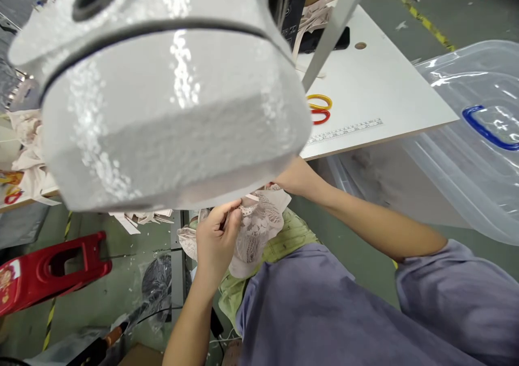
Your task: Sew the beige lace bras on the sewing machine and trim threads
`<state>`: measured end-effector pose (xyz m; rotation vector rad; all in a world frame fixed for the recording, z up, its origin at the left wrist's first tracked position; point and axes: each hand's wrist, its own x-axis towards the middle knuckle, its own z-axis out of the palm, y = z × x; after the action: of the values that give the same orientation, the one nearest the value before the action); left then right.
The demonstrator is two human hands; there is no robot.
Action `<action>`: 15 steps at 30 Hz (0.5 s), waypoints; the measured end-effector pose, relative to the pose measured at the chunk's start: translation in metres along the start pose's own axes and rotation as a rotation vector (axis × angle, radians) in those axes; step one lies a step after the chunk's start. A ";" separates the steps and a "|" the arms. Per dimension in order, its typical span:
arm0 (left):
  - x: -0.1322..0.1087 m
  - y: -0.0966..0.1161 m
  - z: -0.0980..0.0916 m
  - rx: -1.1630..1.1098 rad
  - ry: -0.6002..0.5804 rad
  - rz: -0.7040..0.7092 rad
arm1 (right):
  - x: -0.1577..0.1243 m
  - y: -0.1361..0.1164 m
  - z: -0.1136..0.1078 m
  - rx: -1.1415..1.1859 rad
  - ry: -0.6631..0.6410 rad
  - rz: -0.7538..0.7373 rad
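Observation:
My left hand (217,239) pinches the edge of a pale pink lace piece (259,223) just under the grey head of a sewing machine (162,95). Its fingers are pressed together on the lace. My right hand (290,178) reaches under the machine head from the right. Only its wrist and the heel of the hand show, and the fingers are hidden behind the machine. The lace hangs down over a green cloth (284,241) on my lap.
A white table (377,90) carries yellow and red scissor handles (320,109), a printed ruler strip (348,130) and a black phone (324,40). A clear plastic bin with a blue handle (482,128) stands at right. A red plastic stool (48,271) lies at lower left.

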<state>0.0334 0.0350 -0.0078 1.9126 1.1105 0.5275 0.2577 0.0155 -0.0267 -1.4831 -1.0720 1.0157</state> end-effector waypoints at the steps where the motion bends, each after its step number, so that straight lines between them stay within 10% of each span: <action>1: 0.001 -0.003 -0.002 0.031 -0.016 0.017 | 0.001 0.000 0.001 -0.047 0.025 -0.040; 7: 0.005 -0.018 -0.008 0.103 -0.166 0.117 | 0.010 0.001 0.006 -0.179 0.075 -0.220; 15: -0.009 0.018 -0.003 -0.109 -0.040 -0.108 | 0.029 -0.010 0.005 -0.253 -0.078 -0.266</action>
<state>0.0355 0.0243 0.0094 1.7513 1.1293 0.4780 0.2590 0.0460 -0.0194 -1.4582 -1.4544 0.7769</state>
